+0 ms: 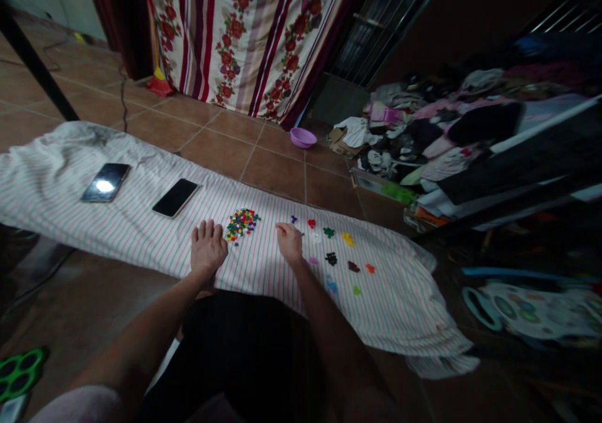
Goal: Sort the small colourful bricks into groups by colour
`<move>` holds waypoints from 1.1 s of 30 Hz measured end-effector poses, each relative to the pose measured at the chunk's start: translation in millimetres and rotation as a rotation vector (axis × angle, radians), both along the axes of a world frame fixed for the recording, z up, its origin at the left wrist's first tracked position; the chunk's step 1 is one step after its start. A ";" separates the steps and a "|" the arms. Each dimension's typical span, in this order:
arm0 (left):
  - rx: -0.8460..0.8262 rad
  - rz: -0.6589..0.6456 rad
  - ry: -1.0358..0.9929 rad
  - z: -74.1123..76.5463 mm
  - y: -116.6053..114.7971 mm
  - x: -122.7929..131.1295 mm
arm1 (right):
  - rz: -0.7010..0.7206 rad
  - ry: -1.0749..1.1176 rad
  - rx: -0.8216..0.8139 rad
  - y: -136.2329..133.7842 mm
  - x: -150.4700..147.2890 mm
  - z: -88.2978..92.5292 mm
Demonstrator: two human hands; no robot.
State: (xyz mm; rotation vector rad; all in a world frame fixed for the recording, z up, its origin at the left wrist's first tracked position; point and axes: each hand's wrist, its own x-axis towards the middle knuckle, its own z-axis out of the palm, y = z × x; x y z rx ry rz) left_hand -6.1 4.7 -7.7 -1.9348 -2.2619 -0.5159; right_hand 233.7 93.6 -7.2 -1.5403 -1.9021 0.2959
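Observation:
A pile of small mixed-colour pieces [242, 224], too small to name, lies on a striped cloth [263, 266]. My left hand [208, 246] rests flat on the cloth just left of the pile, fingers stretched out. To the right of the pile my right hand [288, 241] has its fingers pinched together; whatever they may hold is too small to make out. Beyond it sit small single-colour groups: purple [294, 219], red [311, 223], green [328, 232], yellow [347, 240], black [332, 258], brown [353, 266], orange [370, 268], blue [332, 283] and lime [357, 290].
Two phones, one with a bright reflection [106, 182] and one dark [175, 198], lie on the cloth at left. A purple basin [303, 137] stands on the tiled floor. Heaped clothes [423, 122] fill the right side; a floral curtain [235, 34] hangs behind.

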 end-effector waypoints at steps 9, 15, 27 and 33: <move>0.005 0.002 0.028 0.2 0.0 0.5 | 0.088 -0.015 -0.166 -24.1 -65.0 -7.7; -0.019 0.005 -0.001 1.3 -0.2 0.3 | -0.001 -0.124 -0.188 -28.5 -85.6 -1.5; 0.020 -0.023 0.005 4.0 -3.4 -0.4 | 0.004 -0.244 -0.149 -42.8 -89.0 2.0; 0.023 -0.011 -0.001 -1.0 -2.1 -0.6 | 0.020 -0.213 -0.154 -44.8 -82.7 -2.0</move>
